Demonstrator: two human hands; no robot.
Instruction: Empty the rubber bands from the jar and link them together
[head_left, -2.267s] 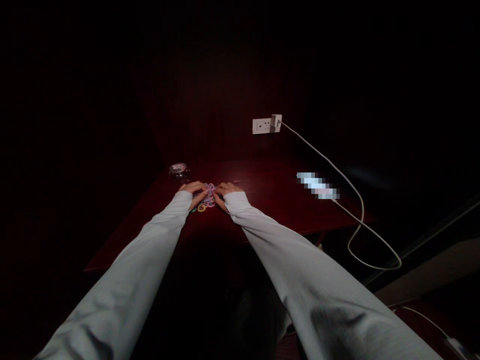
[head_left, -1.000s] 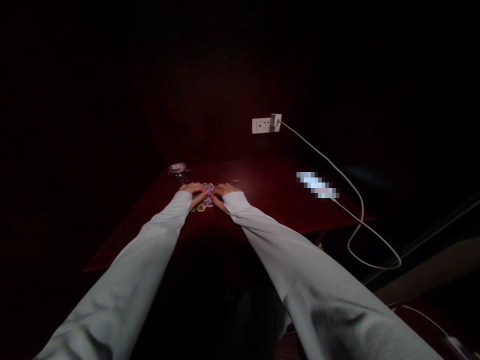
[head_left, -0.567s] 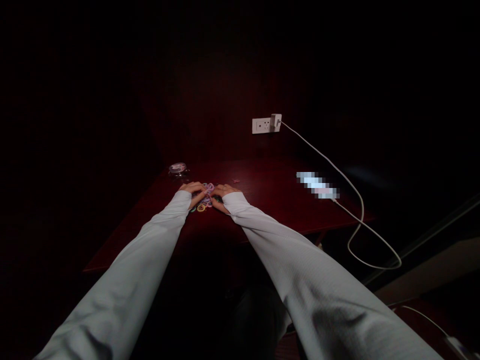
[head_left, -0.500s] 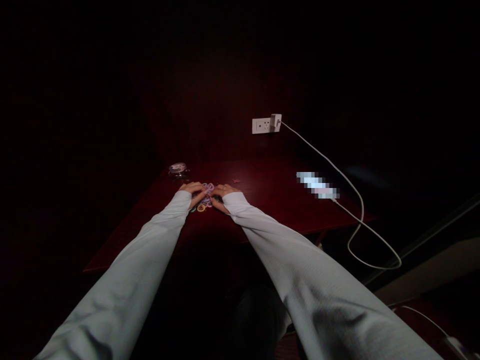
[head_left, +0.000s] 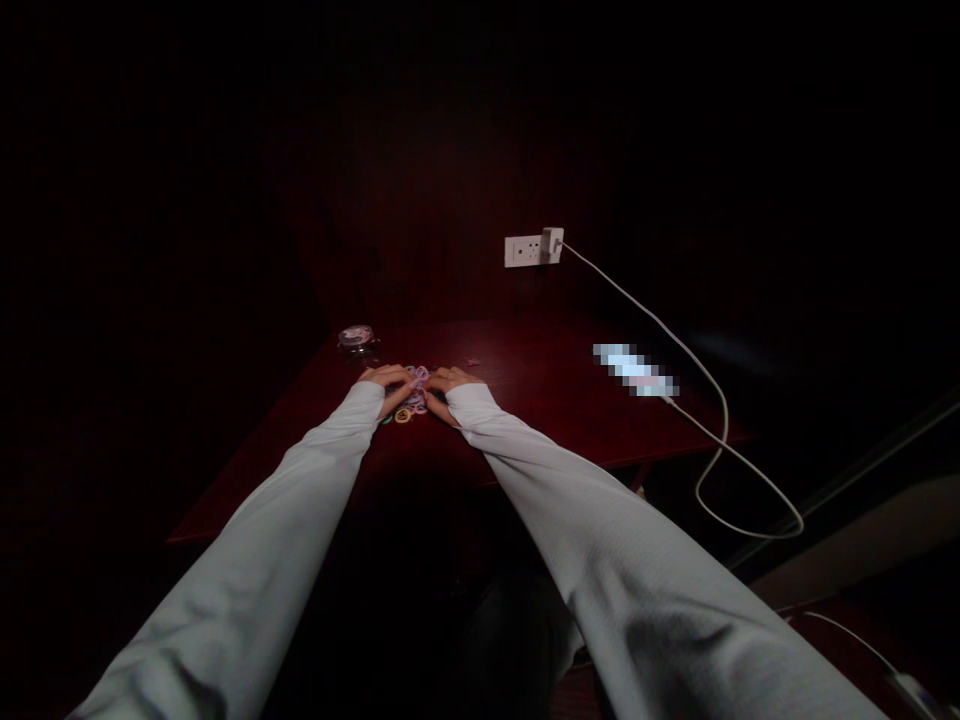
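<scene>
A small pile of colourful ring-shaped bands that look like hair ties [head_left: 420,408] lies on the dark red table, mostly lilac with a yellow one in front and a bit of green. My left hand [head_left: 388,380] reaches in from the left, its thumb and fingers closed at a lilac band above the pile. From the right, my right hand [head_left: 444,386] meets it there with bent fingers, thumb and fingertips closing on the same lilac band. The hands nearly touch, and they hide part of the pile.
A round clear container with a patterned lid [head_left: 356,338] stands at the table's back left. Beyond my right hand lies a small pinkish piece [head_left: 471,362]. On the right, a blurred-out bright device [head_left: 636,370] is joined by a white cable [head_left: 660,325] to a wall socket [head_left: 523,251].
My fingers shift slightly at the lilac bands, the right thumb moving a little. Both arms and the other objects stay where they were.
</scene>
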